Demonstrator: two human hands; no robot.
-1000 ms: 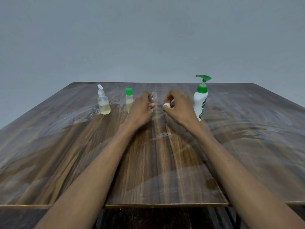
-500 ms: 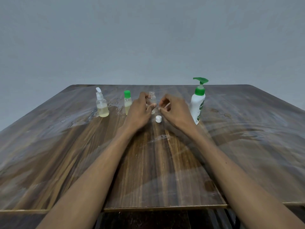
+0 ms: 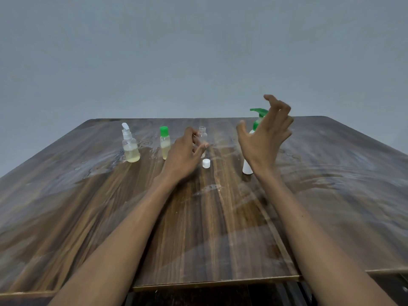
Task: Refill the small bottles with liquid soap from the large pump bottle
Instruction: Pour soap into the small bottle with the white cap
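Note:
My left hand (image 3: 184, 156) grips a small clear uncapped bottle (image 3: 202, 134) that stands upright on the wooden table (image 3: 220, 217). Its white cap (image 3: 206, 163) lies on the table just in front of it. My right hand (image 3: 263, 138) is raised with fingers spread, empty, in front of the large white pump bottle with a green pump (image 3: 257, 112), hiding most of its body. To the left stand a small green-capped bottle (image 3: 164, 143) and a small white flip-top bottle (image 3: 130, 144), both partly filled with yellowish liquid.
The table surface shows wet smears around the bottles. A plain grey wall rises behind the far edge. The near table edge (image 3: 209, 283) runs along the bottom, with a dark gap below.
The white cap left my right hand and now lies on the table. My right hand rose and moved right toward the pump bottle, fingers opening. My left hand kept hold of the clear bottle.

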